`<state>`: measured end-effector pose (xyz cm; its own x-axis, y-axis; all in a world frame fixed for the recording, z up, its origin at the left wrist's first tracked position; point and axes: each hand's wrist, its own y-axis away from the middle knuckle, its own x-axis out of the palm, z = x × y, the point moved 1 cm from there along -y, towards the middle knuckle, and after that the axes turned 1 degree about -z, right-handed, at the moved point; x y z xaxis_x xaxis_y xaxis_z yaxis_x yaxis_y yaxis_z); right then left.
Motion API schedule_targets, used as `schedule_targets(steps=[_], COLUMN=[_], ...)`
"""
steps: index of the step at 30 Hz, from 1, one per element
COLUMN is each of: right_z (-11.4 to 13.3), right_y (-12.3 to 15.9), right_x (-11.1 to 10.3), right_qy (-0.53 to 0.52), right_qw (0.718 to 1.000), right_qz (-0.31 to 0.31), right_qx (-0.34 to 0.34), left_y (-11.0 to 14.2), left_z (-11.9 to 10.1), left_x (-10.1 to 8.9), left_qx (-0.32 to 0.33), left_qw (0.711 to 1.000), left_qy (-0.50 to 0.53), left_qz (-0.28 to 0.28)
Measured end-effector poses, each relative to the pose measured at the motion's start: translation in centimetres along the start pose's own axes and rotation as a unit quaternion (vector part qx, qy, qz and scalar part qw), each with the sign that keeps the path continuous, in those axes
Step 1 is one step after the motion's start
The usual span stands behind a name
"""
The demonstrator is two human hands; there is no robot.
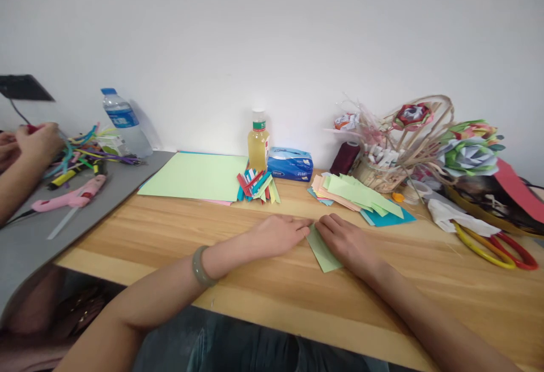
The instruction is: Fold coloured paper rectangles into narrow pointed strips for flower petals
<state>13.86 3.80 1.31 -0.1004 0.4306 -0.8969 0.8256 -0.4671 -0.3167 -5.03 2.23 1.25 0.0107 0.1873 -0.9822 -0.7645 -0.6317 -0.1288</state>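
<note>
A small piece of light green paper [323, 252] lies at a slant on the wooden table [191, 236] in front of me. My left hand [283, 235], a grey-green bangle [201, 266] on its wrist, has its fingers closed together at the paper's upper left corner. From the other side my right hand [346, 243] bends its fingers over the paper's top and right part and presses it to the table. Both sets of fingertips nearly meet at the top corner. The paper's right side is hidden under my right hand.
Behind my hands are large green sheets [195, 176], coloured paper strips [257, 185], a yellow drink bottle [258, 145], a blue tissue pack [290, 163] and cut papers [357, 193]. Scissors [488, 244] lie right. At left, a co-worker's hand [40, 145] is above a pink glue gun [70, 195].
</note>
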Motion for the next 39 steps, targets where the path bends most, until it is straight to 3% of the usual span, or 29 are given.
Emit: schedule_targets(steps=[11, 20, 26, 39], right_z=[-0.4, -1.7, -1.6, -2.2], right_y=[0.1, 0.8, 0.8, 1.0], right_x=[-0.7, 0.2, 0.0, -0.5], right_qy=[-0.065, -0.199, -0.186, -0.208], right_qw=[0.997, 0.974, 0.981, 0.976], right_qz=[0.027, -0.037, -0.006, -0.021], right_qx=[-0.001, 0.103, 0.048, 0.065], left_y=[0.1, -0.1, 0.0, 0.1], left_z=[0.1, 0.2, 0.1, 0.3], left_x=[0.1, -0.3, -0.7, -0.3], left_qx=[0.011, -0.002, 0.003, 0.011], left_qw=[1.0, 1.0, 1.0, 0.999], left_qy=[0.007, 0.025, 0.026, 0.037], left_qz=[-0.016, 0.013, 0.015, 0.009])
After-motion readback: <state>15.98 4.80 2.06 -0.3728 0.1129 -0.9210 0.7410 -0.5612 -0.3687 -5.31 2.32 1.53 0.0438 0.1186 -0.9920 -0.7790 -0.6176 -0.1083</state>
